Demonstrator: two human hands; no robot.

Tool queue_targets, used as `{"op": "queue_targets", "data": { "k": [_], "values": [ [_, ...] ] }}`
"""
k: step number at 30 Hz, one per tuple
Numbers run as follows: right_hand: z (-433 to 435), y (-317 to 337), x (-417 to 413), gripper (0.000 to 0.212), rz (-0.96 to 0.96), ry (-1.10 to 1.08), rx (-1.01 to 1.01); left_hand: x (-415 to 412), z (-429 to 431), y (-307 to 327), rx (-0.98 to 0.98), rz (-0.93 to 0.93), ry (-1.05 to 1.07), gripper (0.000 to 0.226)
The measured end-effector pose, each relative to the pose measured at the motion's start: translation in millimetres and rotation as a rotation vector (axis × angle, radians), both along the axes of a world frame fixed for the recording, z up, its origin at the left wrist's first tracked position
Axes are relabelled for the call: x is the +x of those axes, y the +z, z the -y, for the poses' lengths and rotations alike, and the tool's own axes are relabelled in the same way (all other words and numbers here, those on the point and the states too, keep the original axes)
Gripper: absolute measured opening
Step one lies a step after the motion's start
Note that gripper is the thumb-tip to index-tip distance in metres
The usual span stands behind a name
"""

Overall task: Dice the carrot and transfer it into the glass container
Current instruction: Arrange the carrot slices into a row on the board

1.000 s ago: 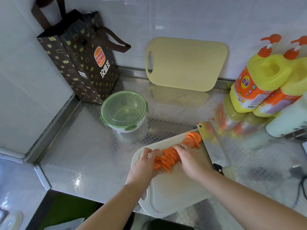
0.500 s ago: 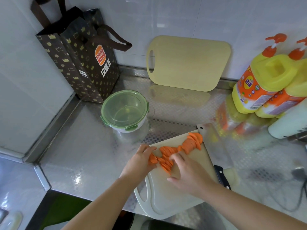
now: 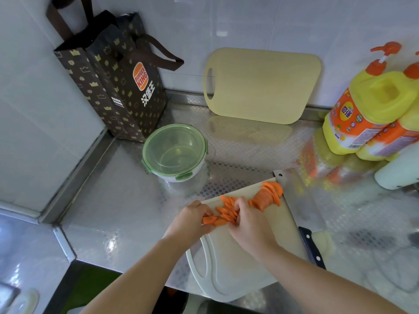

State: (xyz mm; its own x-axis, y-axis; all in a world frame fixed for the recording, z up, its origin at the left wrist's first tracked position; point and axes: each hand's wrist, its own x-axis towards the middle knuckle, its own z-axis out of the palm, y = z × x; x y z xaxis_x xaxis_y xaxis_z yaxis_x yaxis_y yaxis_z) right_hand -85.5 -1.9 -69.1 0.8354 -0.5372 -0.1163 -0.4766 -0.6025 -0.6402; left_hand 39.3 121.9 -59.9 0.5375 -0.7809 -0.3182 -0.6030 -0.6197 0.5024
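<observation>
Orange carrot slices (image 3: 268,195) lie in a row on the white cutting board (image 3: 240,268), which overhangs the counter's front edge. My left hand (image 3: 191,219) pinches slices at the row's near-left end. My right hand (image 3: 250,225) has its fingers curled over the slices beside it, gathering them. The glass container (image 3: 174,152), closed with a green clip lid, stands to the back left of the board, apart from both hands. A cleaver (image 3: 301,207) with a black handle lies flat along the board's right side.
A brown paper bag (image 3: 118,80) stands in the back left corner. A beige cutting board (image 3: 263,85) leans on the tiled wall. Yellow pump bottles (image 3: 371,109) and a white bottle (image 3: 399,168) crowd the right side. The steel counter (image 3: 118,211) ends at the front.
Both hands have slid toward the near-left end of the carrot row, pulling some slices apart from the stack at the far end. The left hand now pinches slices.
</observation>
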Motion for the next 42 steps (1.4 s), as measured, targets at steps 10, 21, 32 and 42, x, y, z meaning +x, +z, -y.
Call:
{"op": "queue_targets", "data": {
  "k": [10,21,32,42],
  "values": [
    [3.3,5.1,5.1,0.049,0.048,0.181,-0.438,3.0,7.2,3.9,0.099,0.053,-0.016,0.025],
    [5.3,-3.5,14.1,0.042,0.115,0.162,-0.532,7.0,18.4,10.9,0.248,0.099,-0.095,0.01],
    [6.3,0.5,22.1,0.032,0.12,0.397,-0.492,5.6,22.9,17.7,0.254,0.007,-0.093,0.018],
    [3.1,19.6,25.9,0.037,0.054,0.336,-0.565,22.4,-0.4,12.3,0.11,-0.216,0.144,0.013]
  ]
}}
